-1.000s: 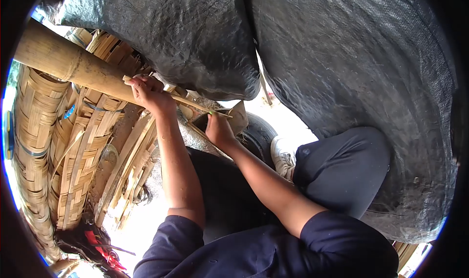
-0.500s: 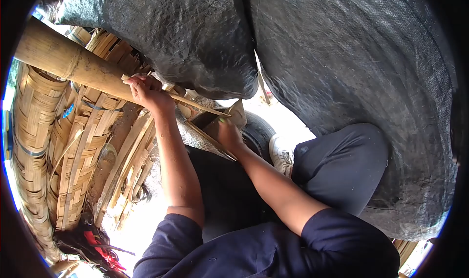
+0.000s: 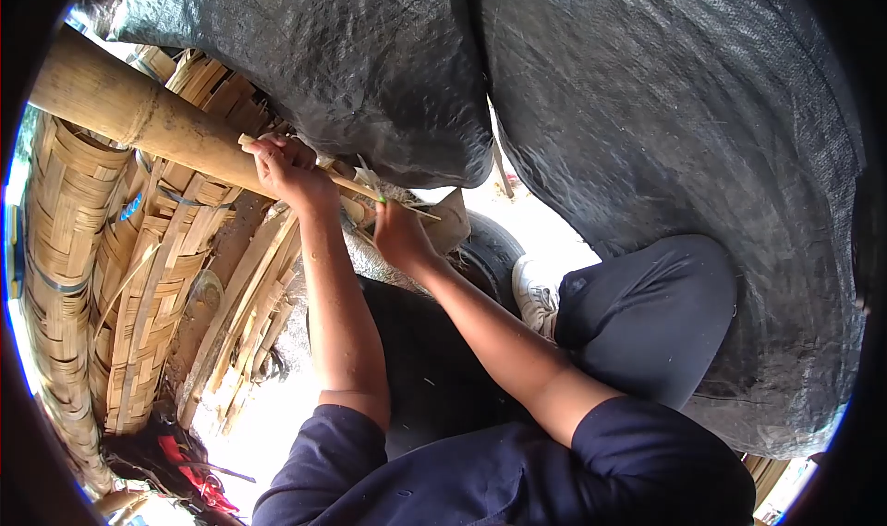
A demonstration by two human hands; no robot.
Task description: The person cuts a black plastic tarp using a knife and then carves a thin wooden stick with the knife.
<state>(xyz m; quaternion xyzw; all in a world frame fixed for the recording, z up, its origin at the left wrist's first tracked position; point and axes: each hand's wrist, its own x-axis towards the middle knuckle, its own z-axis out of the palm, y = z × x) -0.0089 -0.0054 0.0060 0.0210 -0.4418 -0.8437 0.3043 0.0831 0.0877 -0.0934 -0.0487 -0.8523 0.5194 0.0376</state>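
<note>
Bamboo-coloured strip [image 3: 344, 181], head view: runs slantwise from the left hand [image 3: 291, 168] down past the right hand [image 3: 403, 238], far end free beside a brown piece [image 3: 450, 219]. Left grip closed round the strip near its upper end, a short stub poking out past the fist, right by the thick pole [image 3: 185, 142]. Right grip curled against the strip further along, small green spot at the fingertips; can't tell if it pinches the strip or has a tool in it, palm side hidden.

For doing this well, my judgement: left fist firm and fixed so the strip can't roll or slide; right hand in line with the strip, light even pressure, short strokes rather than one hard pull. Left fingers best kept out of the right hand's path. Thin strip likely bends if pushed sideways, edges may splinter into skin. Free end needs room by the brown piece.

Versus half a second ago: right hand is higher up the strip, nearer the left; it was down by the far end. Thin pale sliver [image 3: 366, 165] now stands up beside the strip, not seen there then. Left hand about the same spot, same hold.
</note>
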